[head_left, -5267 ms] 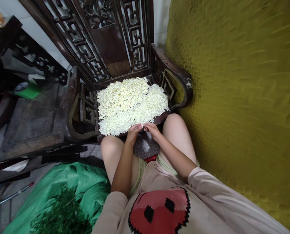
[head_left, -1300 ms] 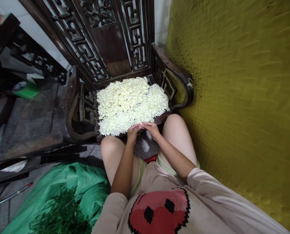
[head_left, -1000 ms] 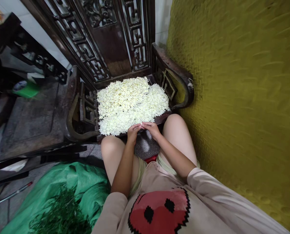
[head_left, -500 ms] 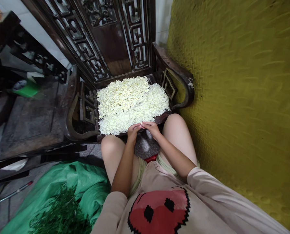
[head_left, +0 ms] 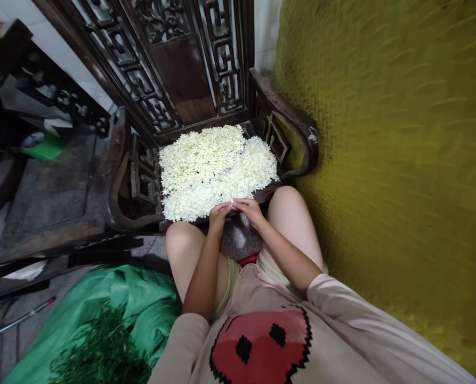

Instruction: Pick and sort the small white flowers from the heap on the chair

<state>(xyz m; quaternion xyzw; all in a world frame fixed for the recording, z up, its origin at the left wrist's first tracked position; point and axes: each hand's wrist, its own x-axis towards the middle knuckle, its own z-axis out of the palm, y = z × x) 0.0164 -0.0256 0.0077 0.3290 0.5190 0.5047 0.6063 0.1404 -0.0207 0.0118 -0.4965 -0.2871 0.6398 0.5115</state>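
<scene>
A thick layer of small white and pale yellow flowers point(head_left: 217, 165) covers most of the seat of a dark carved wooden chair point(head_left: 193, 109). At the seat's front edge, my left hand point(head_left: 219, 214) and my right hand point(head_left: 251, 211) meet fingertip to fingertip. Both are closed in a pinch around one tiny white flower point(head_left: 233, 202), which shows only as a pale speck between the fingers. Its stem, if any, is too small to make out. The nearest loose flowers lie just beyond my fingers.
Curved armrests point(head_left: 307, 138) flank the seat. A yellow textured mat point(head_left: 385, 160) stands close on the right. At lower left lies a green sack point(head_left: 142, 293) with leafy greens point(head_left: 102, 346). A green box point(head_left: 46, 146) rests on a wooden surface point(head_left: 54, 192) to the left.
Both hands stay in almost the same place, with only a slight shift of the fingertips around the small flower. The flower layer looks the same.
</scene>
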